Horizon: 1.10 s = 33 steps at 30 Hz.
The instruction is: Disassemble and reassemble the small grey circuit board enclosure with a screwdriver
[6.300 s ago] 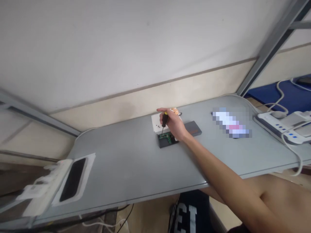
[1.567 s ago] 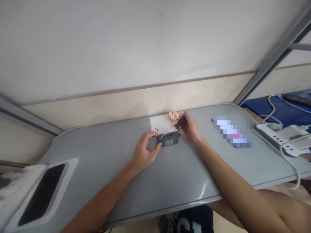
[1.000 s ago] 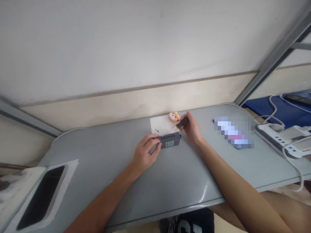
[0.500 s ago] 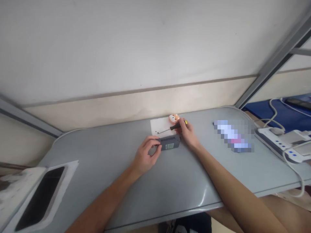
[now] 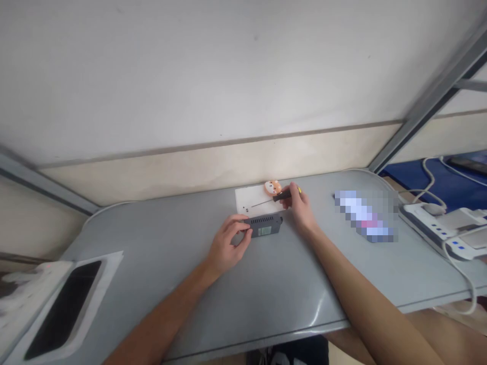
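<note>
My left hand [image 5: 230, 241] grips the left end of a dark grey box-shaped device [image 5: 272, 223] between thumb and fingers. The device has a row of vent slots and a pale label, and it rests on the desk. In my right hand [image 5: 299, 205] is a screwdriver [image 5: 281, 195] with a black and yellow handle, its thin shaft pointing left. The shaft lies over a white sheet of paper [image 5: 243, 195], where several tiny dark pieces, perhaps screws, [image 5: 246, 210] sit left of the tip. An orange and white animal-face item [image 5: 272, 187] is on the paper behind the screwdriver.
On the grey desk [image 5: 171, 228], a pixelated object [image 5: 363, 215] lies to the right. Beyond it is a white power strip [image 5: 437, 230] with cables. A black-screened phone or tablet [image 5: 64, 309] lies at the left. The wall [image 5: 213, 159] borders the desk's back edge.
My right hand has drawn the screwdriver slightly right, so its tip is now apart from the small dark pieces. My left hand keeps its hold on the device.
</note>
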Tool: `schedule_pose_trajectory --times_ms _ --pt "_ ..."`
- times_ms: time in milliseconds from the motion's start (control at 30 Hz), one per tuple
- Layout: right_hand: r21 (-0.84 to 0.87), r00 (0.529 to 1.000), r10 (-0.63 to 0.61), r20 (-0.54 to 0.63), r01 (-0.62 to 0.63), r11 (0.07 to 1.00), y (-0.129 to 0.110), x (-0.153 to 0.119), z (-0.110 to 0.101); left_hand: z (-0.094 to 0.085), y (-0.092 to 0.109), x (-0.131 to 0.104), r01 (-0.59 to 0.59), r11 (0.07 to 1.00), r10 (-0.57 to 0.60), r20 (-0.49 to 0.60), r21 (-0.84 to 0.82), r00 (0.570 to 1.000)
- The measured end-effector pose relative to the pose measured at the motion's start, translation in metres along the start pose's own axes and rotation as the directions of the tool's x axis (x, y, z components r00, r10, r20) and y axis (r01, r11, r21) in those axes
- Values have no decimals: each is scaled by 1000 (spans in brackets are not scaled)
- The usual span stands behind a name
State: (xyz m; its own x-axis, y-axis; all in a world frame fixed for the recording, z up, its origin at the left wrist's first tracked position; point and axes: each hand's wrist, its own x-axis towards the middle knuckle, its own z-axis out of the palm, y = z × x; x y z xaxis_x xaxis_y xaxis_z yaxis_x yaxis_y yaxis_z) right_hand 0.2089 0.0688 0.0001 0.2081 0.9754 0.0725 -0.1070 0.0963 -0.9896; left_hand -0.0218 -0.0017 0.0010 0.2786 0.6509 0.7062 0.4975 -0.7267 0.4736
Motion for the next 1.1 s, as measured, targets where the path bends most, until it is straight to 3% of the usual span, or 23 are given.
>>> schedule_pose_trajectory --times_ms 233,367,767,967,1100 --pt "-91 994 12 105 -2 996 3 -4 5 -1 1 1 -11 1000 11 -7 10 1000" --pt "-64 994 -14 107 21 998 0 -4 6 0 0 1 -5 1000 5 14 27 1000" --pt "301 983 101 -153 -51 952 4 17 -13 12 -4 10 27 997 -39 165 70 986" --pt "361 975 99 -201 -20 932 2 25 -23 30 -1 30 -122 974 105 97 191 990" --pt "369 968 98 -233 -5 929 -1 28 -26 34 -3 32 -115 970 106 53 212 993"
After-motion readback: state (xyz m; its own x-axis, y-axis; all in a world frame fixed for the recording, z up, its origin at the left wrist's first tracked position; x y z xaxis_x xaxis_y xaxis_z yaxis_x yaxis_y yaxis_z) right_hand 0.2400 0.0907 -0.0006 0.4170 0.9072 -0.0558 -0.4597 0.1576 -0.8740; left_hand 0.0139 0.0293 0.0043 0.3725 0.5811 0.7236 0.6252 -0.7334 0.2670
